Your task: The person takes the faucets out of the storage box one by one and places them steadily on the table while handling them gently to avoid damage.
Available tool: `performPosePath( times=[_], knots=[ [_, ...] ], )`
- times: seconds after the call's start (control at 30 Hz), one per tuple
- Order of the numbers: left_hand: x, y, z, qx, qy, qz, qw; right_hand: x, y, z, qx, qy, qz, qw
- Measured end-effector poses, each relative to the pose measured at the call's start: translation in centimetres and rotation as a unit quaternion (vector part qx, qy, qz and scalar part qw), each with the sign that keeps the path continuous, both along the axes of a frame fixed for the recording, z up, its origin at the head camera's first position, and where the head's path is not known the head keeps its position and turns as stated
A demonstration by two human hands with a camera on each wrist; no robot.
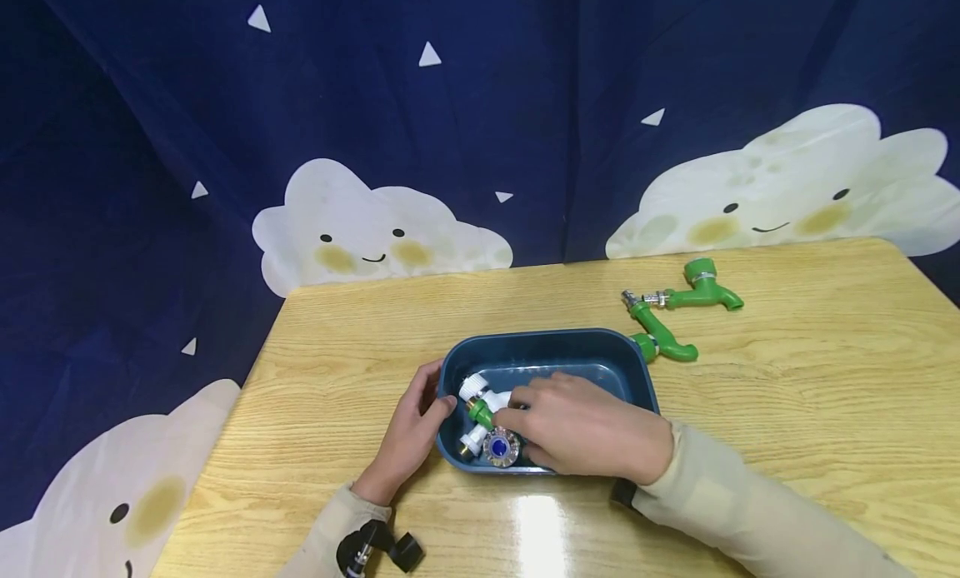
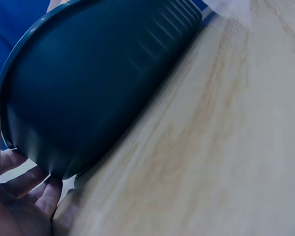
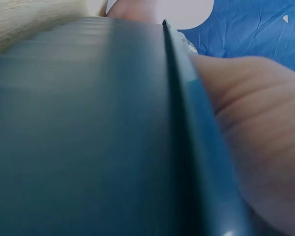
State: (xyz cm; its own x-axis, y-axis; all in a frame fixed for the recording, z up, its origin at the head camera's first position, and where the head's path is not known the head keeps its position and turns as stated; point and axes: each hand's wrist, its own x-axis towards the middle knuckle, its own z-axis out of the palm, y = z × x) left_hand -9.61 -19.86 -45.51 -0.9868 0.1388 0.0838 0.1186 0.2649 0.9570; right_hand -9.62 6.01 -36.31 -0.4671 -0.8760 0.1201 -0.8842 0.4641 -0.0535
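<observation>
A dark blue plastic basin (image 1: 540, 338) stands on the table. My left hand (image 1: 408, 428) grips its left end, thumb at the rim and the other fingers (image 2: 27, 179) against the outer wall. Inside, my right hand (image 1: 585, 424) reaches down over several small taps, its fingers bent. A green tap (image 1: 480, 411) is right at its index finger. Around that lie a tap with a white ribbed knob (image 1: 473, 386), a white tap piece with a brass end (image 1: 472, 441) and a clear knob with a blue centre (image 1: 501, 447). Whether the fingers pinch a tap I cannot tell.
Two green taps lie behind and right of the basin: one farther back (image 1: 705, 291), another (image 1: 663, 336) close by the basin's corner. The wooden table (image 1: 787, 378) ends at a dark blue curtain (image 1: 540, 145) printed with clouds.
</observation>
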Motion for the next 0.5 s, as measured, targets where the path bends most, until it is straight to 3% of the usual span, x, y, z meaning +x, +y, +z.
performPosePath(
  times=[0.5],
  knots=[
    [0.0, 0.0, 0.0, -0.008, 0.002, 0.001, 1.0000, -1.1, 0.0, -0.5, 0.020, -0.127, 0.012, 0.9917]
  ],
)
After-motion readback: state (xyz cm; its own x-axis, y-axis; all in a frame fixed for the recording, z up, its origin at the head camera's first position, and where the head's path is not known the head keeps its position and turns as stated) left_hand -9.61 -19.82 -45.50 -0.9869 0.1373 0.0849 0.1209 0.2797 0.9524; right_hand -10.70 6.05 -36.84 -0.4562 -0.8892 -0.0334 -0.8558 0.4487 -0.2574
